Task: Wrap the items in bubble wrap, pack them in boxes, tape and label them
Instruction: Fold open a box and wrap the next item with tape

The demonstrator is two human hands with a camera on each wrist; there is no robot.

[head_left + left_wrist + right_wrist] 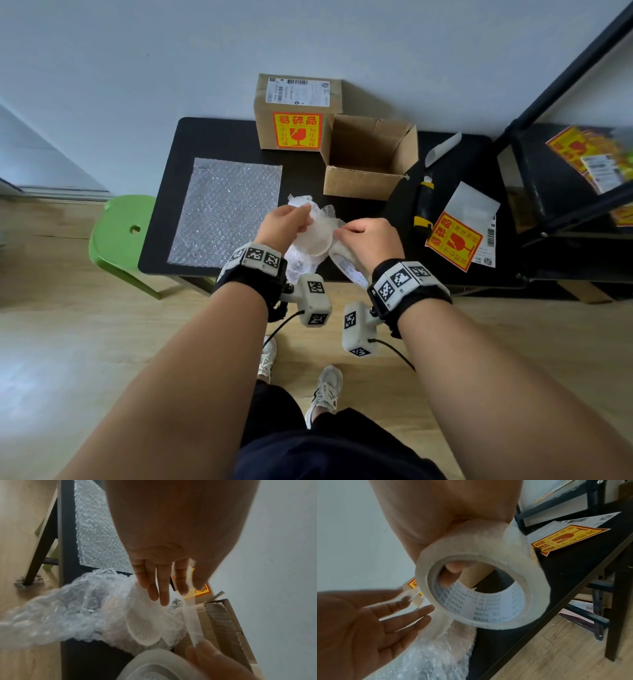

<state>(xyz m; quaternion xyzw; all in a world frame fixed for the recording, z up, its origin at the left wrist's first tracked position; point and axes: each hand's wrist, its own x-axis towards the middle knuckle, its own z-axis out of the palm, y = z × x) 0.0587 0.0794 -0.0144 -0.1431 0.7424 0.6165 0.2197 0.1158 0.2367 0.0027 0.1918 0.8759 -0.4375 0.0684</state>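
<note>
Near the desk's front edge sits the bubble-wrapped bundle (310,236), right hand (371,241) gripping the tape roll (481,582) through its core while left hand (284,222) pinches the pulled strip (191,620), probably so it stays taut for sealing the wrap.

pale grey wall (137,68), light wood floor (68,342), black table (219,137), green stool (120,233).

This looks like a small packing corner in a plain room. A black table (212,137) stands against the bare wall, with cardboard boxes (368,161) at its back, warning stickers (454,240) (red and yellow) on its right, and bubble wrap (222,212) on its left.
</note>
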